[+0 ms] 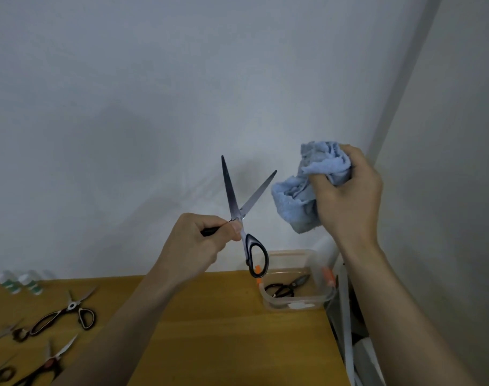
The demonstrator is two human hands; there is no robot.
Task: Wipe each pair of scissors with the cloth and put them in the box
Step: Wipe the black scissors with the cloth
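Left hand (198,243) grips one handle of the long black-handled scissors (239,215), held up in the air over the wooden table (209,330), blades spread open and pointing up, free handle loop hanging down just above the box. Right hand (349,196) clutches the bunched blue cloth (301,190), raised just right of the blades, not touching them. Clear plastic box (293,302) sits at the far right table edge with one black pair (286,286) inside. Three more pairs lie near left: kitchen shears (65,313), a red-pivot pair (51,363), another at the left edge (3,334), partly cut off. Small bottles (23,282) far left
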